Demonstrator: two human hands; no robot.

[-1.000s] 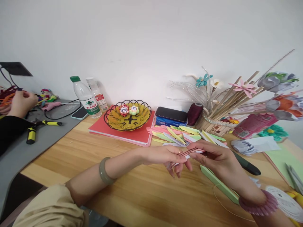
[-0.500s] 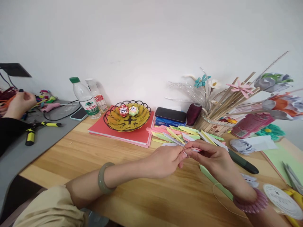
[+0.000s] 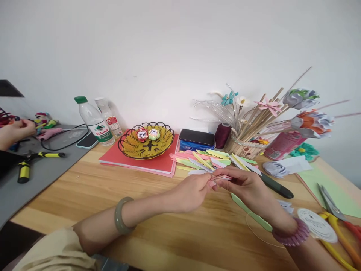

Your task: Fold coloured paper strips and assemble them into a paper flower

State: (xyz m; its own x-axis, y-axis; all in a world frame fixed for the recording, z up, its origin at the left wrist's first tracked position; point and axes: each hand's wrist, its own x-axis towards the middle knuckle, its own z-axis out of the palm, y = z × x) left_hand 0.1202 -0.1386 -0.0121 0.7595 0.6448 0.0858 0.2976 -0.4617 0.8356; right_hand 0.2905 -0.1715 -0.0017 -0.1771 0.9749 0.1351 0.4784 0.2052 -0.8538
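Matt folded paper [image 3: 223,177], smooth wooden table [image 3: 169,241], glossy plastic bottle [image 3: 100,128], rough woven basket [image 3: 133,149]

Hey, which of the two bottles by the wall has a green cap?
The larger bottle, beside the phone; the smaller bottle to its right has a whitish cap.

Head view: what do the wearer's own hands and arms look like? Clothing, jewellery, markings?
Left hand: no glove; smooth, round grey-green bangle above the wrist, loose beige sleeve bunched near the elbow. Right hand: no glove; chunky, ridged purple bracelet at the wrist, no sleeve in frame.
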